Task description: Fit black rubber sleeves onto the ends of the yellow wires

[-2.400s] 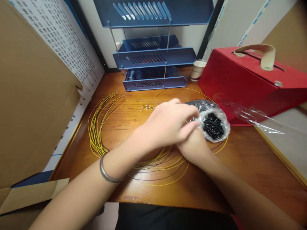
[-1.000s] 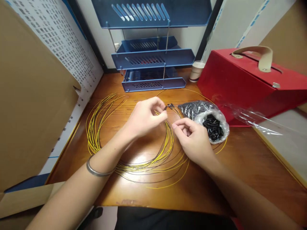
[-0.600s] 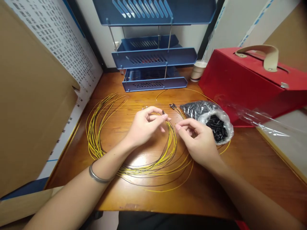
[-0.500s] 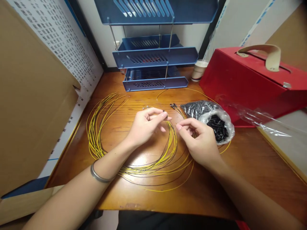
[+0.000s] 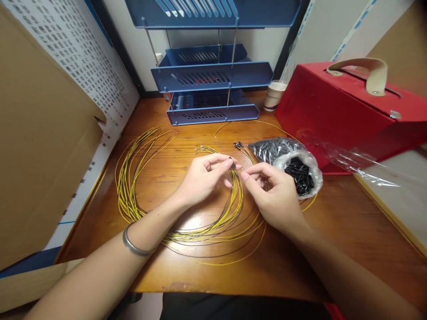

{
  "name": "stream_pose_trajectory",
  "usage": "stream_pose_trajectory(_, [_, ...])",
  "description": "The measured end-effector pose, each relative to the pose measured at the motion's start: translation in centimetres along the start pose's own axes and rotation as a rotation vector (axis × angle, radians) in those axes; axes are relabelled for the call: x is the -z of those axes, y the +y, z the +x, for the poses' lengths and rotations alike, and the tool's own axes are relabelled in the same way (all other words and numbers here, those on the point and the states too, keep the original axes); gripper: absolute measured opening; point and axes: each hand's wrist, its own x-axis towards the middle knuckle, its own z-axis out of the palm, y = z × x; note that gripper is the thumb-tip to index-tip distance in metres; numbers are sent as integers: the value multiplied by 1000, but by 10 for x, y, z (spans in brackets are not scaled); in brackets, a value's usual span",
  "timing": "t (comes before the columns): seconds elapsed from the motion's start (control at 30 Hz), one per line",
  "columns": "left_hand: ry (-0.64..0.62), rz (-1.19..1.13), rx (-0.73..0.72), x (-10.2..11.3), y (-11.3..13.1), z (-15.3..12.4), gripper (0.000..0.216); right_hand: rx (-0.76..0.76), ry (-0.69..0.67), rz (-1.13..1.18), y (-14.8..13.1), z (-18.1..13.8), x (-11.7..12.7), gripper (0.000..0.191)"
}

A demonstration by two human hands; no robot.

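Observation:
Thumb and fingers of my left hand (image 5: pixel 207 177) pinch a small black plastic piece (image 5: pixel 233 166), like those in the bag; its exact kind is too small to tell. Just to the right, my right hand (image 5: pixel 275 189) pinches the thin end of a wire, its tip close to the black piece. I cannot tell whether the two touch. Beneath both hands lies a large loose coil of yellow and black wires (image 5: pixel 128 191). Several wire ends with metal tips (image 5: pixel 201 148) show behind my left hand. Several wires with black ends (image 5: pixel 238 145) lie beyond my right hand.
An opened plastic bag (image 5: pixel 319 180) of small black pieces (image 5: pixel 299 175) sits right of my right hand. Behind it stand a red box (image 5: pixel 320 111) with a handle and a paper cup (image 5: pixel 274 97). A blue tiered tray (image 5: pixel 213 116) is at the back, cardboard (image 5: pixel 43 133) at left.
My right hand has come slightly nearer my left, bringing the wire end close to the black piece. The whole view has shifted a little.

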Motion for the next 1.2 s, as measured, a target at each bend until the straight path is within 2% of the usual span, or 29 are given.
stream_pose_trajectory(0.37, [0,31,21,-2,1,-1,35,-47,-39,15,0,-1,1,14])
stream_pose_trajectory(1.03, [35,20,0,-3,0,-3,33,-83,-35,17,-1,-1,2,13])
stream_pose_trajectory(1.2, [6,38,5,-2,-1,-3,31,-84,-38,13,-1,-1,1,13])
